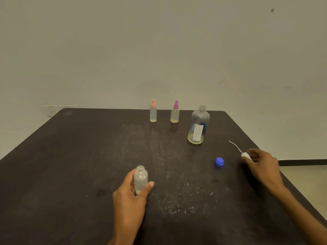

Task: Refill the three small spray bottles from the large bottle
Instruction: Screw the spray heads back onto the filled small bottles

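Plain room — bare wall (159,50), dark table (70,165)

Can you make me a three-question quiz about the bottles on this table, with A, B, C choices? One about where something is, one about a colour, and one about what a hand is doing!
1. Where is the blue cap?
A. on the table, between the large bottle and the right hand
B. screwed on the large bottle
C. in the left hand

2. What colour is the sprayer on the middle small bottle?
A. green
B. purple
C. black

3. What does the left hand do?
A. lies flat
B. points at the wall
C. holds an open small bottle

Answers: 1 A, the cap lies alone on the table. 2 B, its top is purple. 3 C, fingers wrap the topless bottle.
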